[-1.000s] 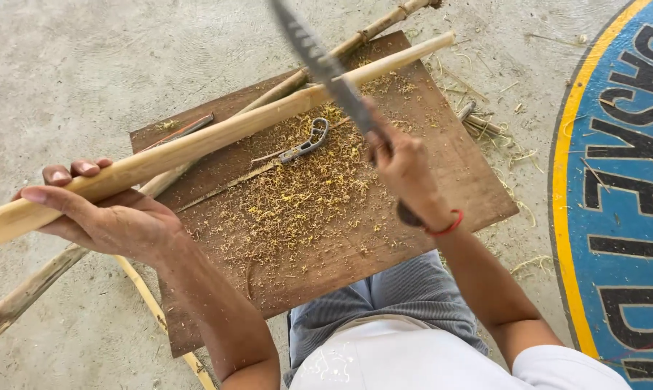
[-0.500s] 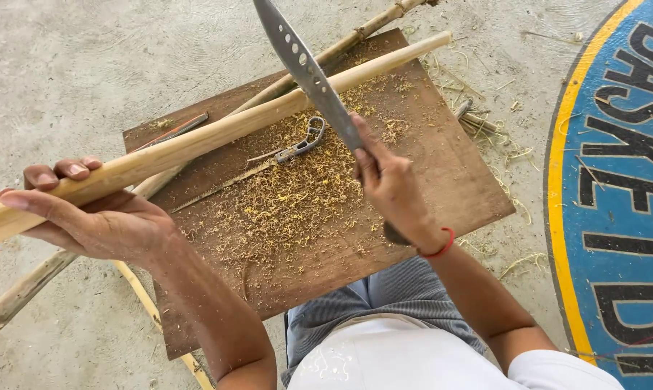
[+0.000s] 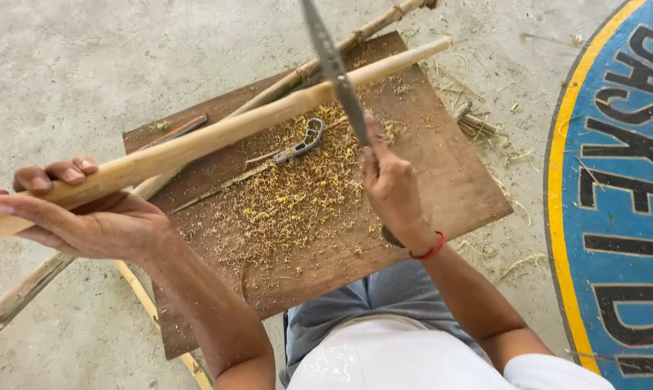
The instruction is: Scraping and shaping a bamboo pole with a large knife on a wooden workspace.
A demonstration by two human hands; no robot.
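My left hand (image 3: 80, 217) grips the near end of a long pale bamboo pole (image 3: 254, 123) that slants up to the right over a brown wooden board (image 3: 427, 217). My right hand (image 3: 391, 184) is shut on the handle of a long machete (image 3: 331, 58), blade pointing up and away, its edge resting against the pole near the middle. Yellow shavings (image 3: 283, 202) litter the board beneath.
A small metal tool with a ring end (image 3: 297, 148) lies on the board among the shavings. A thinner knotted bamboo stick (image 3: 30, 289) runs under the pole to the lower left. Concrete floor surrounds; a blue and yellow painted marking (image 3: 615, 188) is at right.
The machete has swung more upright and slid leftward along the pole. My right hand moved slightly toward the pole; my left hand keeps holding it.
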